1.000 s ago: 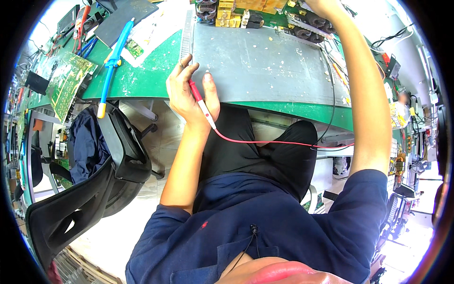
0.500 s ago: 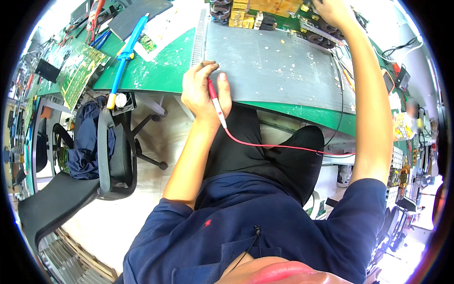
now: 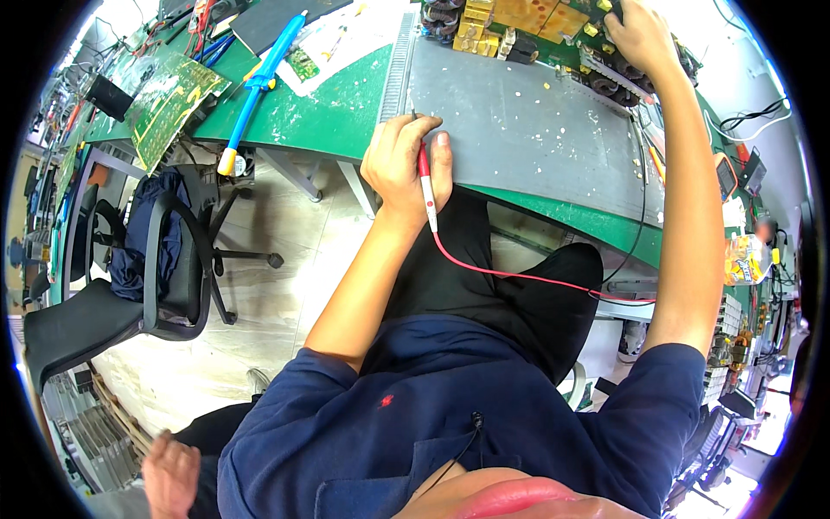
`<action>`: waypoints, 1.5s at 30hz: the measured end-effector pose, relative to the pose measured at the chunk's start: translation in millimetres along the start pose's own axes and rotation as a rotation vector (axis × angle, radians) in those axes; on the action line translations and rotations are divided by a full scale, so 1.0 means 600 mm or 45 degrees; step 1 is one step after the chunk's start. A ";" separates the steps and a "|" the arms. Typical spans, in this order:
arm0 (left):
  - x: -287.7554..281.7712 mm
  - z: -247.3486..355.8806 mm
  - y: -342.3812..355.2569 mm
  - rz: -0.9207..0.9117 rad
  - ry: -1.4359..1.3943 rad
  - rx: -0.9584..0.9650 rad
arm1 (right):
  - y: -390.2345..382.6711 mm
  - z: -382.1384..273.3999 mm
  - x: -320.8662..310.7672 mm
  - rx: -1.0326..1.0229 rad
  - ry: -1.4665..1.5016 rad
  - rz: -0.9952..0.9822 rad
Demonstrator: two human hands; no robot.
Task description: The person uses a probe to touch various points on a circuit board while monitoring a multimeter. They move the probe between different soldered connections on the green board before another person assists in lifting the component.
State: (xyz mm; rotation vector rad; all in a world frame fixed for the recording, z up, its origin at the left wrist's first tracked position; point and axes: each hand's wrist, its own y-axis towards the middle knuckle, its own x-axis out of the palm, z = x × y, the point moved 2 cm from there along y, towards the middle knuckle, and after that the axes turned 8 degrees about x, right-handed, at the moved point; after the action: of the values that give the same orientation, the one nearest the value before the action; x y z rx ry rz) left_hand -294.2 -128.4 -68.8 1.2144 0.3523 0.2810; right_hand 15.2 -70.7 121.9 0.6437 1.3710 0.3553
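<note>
My left hand (image 3: 406, 164) is closed around a red and white test probe (image 3: 427, 186), its thin tip pointing up and away over the near edge of the grey mat (image 3: 519, 112). A red lead (image 3: 510, 274) runs from the probe across my lap to the right. At the far right, my right hand (image 3: 642, 39) reaches over a circuit board (image 3: 566, 52) that carries yellow blocks, dark coils and metal parts. Its fingers are bent together at the board's far edge; what they hold, if anything, is too small to make out.
A blue and yellow tool (image 3: 259, 86) overhangs the green table (image 3: 337, 108) at left. Beside it lie papers and a loose green board (image 3: 177, 104). A black chair (image 3: 173, 259) holds dark cloth. At lower left shows another person's hand (image 3: 170, 476). A bottle (image 3: 745, 259) stands at right.
The view has shifted, so the table and chair sit differently in it. Another person's hand has come in at lower left. My left hand still grips the probe; my right hand stays at the board.
</note>
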 end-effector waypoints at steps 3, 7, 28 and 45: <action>0.002 0.000 0.000 -0.002 0.014 0.004 | 0.000 0.002 -0.001 -0.003 0.000 0.008; 0.005 -0.004 -0.003 0.013 0.040 -0.007 | 0.007 0.006 0.006 -0.016 0.005 0.015; 0.003 0.006 -0.001 -0.040 0.024 0.000 | 0.042 0.048 0.055 0.006 0.144 0.030; -0.009 0.015 0.002 -0.018 0.036 -0.021 | 0.054 0.048 0.065 0.095 0.098 0.012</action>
State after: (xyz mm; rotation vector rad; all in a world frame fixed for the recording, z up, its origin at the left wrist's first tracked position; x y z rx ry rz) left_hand -295.6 -138.0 -64.3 1.1925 0.3821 0.2886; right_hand 54.5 -28.6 112.8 0.7047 1.4604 0.3405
